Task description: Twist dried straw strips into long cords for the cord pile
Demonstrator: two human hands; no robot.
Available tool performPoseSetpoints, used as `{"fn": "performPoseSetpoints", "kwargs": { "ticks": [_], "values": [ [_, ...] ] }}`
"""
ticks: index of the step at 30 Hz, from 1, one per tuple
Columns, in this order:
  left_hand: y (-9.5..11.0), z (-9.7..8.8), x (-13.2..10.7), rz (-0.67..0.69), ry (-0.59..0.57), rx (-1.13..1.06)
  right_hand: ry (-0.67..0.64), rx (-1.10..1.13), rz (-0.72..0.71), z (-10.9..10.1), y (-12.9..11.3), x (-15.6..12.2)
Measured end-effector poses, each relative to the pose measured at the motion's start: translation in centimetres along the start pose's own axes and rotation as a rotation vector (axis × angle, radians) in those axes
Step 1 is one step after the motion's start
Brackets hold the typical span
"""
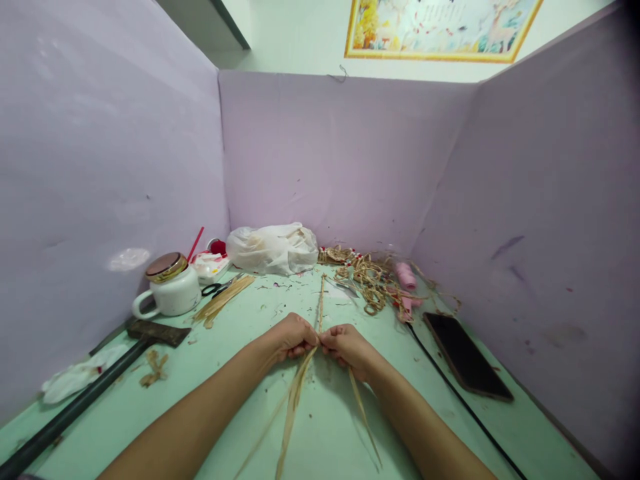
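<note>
A thin braided straw cord (321, 300) runs from the far part of the green table toward me. Its near end sits between my left hand (296, 337) and my right hand (345, 347), whose fingertips almost meet. Both hands are closed in a pinch on the straw strands. Loose strands (295, 400) hang toward me from under my left hand. Another strand (363, 413) trails from below my right hand. The exact crossing of the strands is hidden by my fingers.
On the left are a hammer (157, 332), a white lidded mug (175, 293), scissors (213, 289) and flat straw strips (225, 300). A white plastic bag (273, 248) and a heap of braided cord (370, 280) lie behind. A pink glue gun (407, 301) and phone (467, 357) are right.
</note>
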State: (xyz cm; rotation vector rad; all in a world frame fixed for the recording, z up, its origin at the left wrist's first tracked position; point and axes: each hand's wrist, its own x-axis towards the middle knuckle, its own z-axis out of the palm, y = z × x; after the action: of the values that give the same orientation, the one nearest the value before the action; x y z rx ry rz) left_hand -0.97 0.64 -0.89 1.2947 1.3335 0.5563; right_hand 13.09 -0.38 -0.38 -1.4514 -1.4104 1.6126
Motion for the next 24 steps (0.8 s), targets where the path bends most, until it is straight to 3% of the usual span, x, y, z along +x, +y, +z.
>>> {"fn": "performPoseSetpoints", "kwargs": {
  "ticks": [7,14,18,21,24],
  "values": [
    [1.0,0.3,-1.3,0.017,0.161,0.284,0.050,0.031,-0.032,-0.1,0.6,0.6],
    [0.9,3.6,-3.3,0.214,0.405,0.723,0.087,0.127,-0.040,0.3,0.9,0.6],
    [1.0,4.4,-4.1,0.257,0.399,0.865,0.050,0.088,-0.062,-0.1,0.6,0.4],
    [1.6,3.0,-3.9,0.210,0.304,0.751,-0.035,0.089,-0.063,-0.8,0.6,0.3],
    [2.2,1.0,-2.9,0.083,0.287,0.399,-0.114,0.143,-0.064,-1.3,0.6,0.4]
  ]
}}
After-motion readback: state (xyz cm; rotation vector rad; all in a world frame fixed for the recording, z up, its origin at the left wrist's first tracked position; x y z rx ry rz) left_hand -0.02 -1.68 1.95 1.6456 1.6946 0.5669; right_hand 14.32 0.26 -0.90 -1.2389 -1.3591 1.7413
